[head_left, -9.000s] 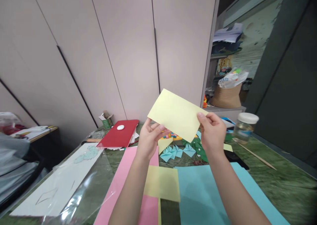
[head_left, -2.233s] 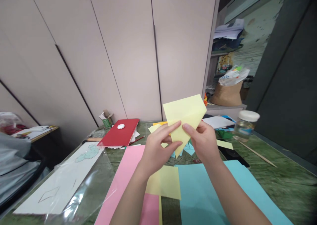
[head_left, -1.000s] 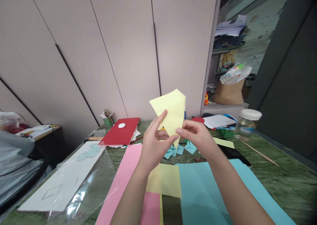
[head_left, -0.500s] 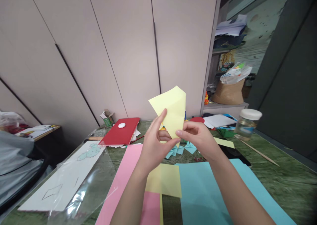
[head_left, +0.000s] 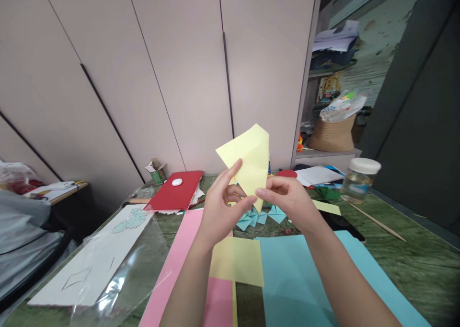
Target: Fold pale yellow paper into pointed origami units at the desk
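Observation:
A pale yellow sheet of paper (head_left: 247, 157), folded into a kite-like shape, is held up above the table with its narrow point downward. My left hand (head_left: 224, 204) grips its lower left edge between thumb and fingers; some of those fingers are hidden behind the paper. At the lower right edge, my right hand (head_left: 287, 197) pinches the paper between thumb and forefinger. Below and behind the hands lie several small folded blue paper pieces (head_left: 276, 214). A flat yellow square of paper (head_left: 247, 262) rests on the table beneath my wrists.
Pink paper (head_left: 179, 250) lies left of centre and blue sheets (head_left: 287, 279) to the right. A red folder (head_left: 176, 192) and a drawing under clear plastic (head_left: 82, 264) are on the left. On the right stand a lidded jar (head_left: 359, 183) and a wooden stick (head_left: 381, 221).
My left thumb has shifted slightly left and up along the paper, showing more of its lower tip. The right hand's pinch has hardly moved.

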Demonstrator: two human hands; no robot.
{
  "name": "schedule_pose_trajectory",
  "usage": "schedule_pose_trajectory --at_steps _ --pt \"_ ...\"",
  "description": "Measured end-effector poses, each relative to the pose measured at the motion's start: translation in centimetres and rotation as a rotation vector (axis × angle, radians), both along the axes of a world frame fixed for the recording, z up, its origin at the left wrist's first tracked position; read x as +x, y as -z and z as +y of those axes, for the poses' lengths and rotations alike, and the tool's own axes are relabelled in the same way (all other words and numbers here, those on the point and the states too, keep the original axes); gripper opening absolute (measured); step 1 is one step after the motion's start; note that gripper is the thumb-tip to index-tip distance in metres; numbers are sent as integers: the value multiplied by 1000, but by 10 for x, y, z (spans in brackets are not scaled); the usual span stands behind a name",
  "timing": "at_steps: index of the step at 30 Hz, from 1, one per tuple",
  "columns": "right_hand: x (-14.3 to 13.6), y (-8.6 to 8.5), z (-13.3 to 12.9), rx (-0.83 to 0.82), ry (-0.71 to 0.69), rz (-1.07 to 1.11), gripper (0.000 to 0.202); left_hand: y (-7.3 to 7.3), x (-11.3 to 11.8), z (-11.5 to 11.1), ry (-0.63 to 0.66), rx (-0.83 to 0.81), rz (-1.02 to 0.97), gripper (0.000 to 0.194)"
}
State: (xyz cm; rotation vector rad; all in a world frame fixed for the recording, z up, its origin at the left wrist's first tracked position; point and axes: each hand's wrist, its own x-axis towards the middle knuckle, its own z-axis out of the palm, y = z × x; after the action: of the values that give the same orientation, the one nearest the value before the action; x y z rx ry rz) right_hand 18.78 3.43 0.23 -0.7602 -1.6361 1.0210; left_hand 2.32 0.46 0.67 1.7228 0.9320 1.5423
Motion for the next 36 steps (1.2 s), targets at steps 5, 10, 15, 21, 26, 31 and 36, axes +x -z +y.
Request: schedule_pose_trajectory --at_steps 5,10,15,21,26,31,36 --pt "0 -1 -1 -12 -12 -9 34 0 3 -1 -164 57 -3 55" --pt "1 -3 -3 7 -36 -64 33 -5 7 -5 -201 15 22 67" --pt "3 -3 -3 36 -78 -122 32 -8 6 -8 -216 -4 39 72" --pt "5 -4 -2 37 -101 -164 30 -7 7 -9 -203 7 29 76" --pt "4 -9 -5 34 -118 -192 29 -5 8 -8 -205 22 10 77" --pt "4 -11 -6 28 -146 -221 26 -3 8 -5 -216 9 16 78" --pt "5 -12 -6 18 -161 -245 22 -5 7 -5 -215 -17 25 79"
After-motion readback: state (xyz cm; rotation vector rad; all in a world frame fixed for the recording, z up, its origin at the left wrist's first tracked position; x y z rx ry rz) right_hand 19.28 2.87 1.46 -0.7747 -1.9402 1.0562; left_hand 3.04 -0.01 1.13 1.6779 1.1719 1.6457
